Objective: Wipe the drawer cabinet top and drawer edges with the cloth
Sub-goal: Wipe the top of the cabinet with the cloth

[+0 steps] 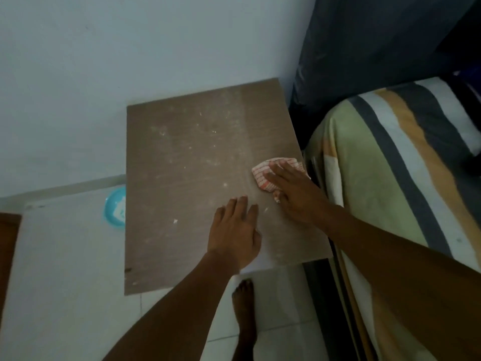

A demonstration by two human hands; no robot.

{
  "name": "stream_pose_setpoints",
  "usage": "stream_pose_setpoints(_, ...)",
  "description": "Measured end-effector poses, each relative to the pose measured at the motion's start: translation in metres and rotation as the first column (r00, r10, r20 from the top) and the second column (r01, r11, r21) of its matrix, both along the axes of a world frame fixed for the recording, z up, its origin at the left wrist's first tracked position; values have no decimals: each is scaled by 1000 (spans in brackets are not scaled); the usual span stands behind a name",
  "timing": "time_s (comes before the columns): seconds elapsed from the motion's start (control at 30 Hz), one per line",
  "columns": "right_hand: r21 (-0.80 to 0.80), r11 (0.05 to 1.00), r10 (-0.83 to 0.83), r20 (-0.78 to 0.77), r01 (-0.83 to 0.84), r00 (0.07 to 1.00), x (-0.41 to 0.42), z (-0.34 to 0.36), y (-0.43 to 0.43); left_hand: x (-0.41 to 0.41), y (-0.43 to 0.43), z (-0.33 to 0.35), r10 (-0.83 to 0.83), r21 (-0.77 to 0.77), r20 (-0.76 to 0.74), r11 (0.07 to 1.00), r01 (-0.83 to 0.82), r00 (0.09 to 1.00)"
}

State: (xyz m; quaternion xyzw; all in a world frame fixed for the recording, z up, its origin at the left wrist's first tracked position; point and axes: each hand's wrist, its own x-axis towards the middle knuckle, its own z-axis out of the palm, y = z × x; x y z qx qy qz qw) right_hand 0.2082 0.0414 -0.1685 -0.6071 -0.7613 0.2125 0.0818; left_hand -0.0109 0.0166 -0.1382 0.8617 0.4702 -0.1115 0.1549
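While one pale blue wall [78, 74] fills the upper left, one bed [390, 178] runs down the right side, its cover soft and creased with broad stripes of green, dark grey, white and orange. Between them stands one drawer cabinet top [187, 178], a flat, roughly rectangular brown board with a fine wood-grain look, speckled with white dust and crumbs over its far and middle parts. Pale glossy floor tiles [65, 282] spread to its left and in front. Two bare forearms reach in from below. One left hand [234, 230] lies flat and palm-down on the near right part of the board, fingers spread and gripping nothing. One right hand [291, 194] presses palm-down, fingers extended rather than curled, on the single cloth [263, 175], pinning it against the board close to the right edge beside the bed. That cloth is crumpled, white with a red-orange grid print. One bare foot [243, 308] stands on the tiles under the near edge. One round turquoise bowl [114, 209], smooth and shallow, sits on the floor, partly hidden behind the board's left edge.
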Motion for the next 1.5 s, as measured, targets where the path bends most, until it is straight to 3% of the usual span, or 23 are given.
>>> stream_pose_setpoints(0.33,154,988,16,-25,-12,1000,-9,-7,-163,-6,-98,3,70,-2,49,998,-70,996)
stream_pose_setpoints(0.5,-119,974,185,-78,-194,980,-11,4,-208,-22,-95,14,84,-68,55,994,-80,995)
stream_pose_setpoints(0.57,-99,983,136,-174,-154,975,-3,11,-203,-23,-85,19,101,-81,86,992,-95,991)
stream_pose_setpoints(0.63,-85,995,33,-251,-56,967,2,31,-174,-20,-72,21,142,-111,133,986,-128,981)
stream_pose_setpoints(0.83,-63,995,-85,-189,74,978,2,91,-17,6,-9,36,143,-171,105,977,-124,984)
stream_pose_setpoints(0.97,-73,981,-184,-55,180,981,-4,96,87,11,61,40,127,-126,78,985,-117,989)
stream_pose_setpoints(1.1,-130,966,-229,-19,224,973,-10,88,183,2,135,36,132,-86,46,988,-128,990)
stream_pose_setpoints(1.2,-48,964,-261,31,262,965,-16,75,242,-13,173,27,95,-67,18,993,-94,995)
stream_pose_setpoints(1.37,-63,969,-232,96,238,968,-30,48,299,-35,198,15,9,-36,28,999,-8,1000)
stream_pose_setpoints(1.5,-36,981,-189,78,192,979,-37,22,283,-45,195,5,-37,1,77,999,37,996)
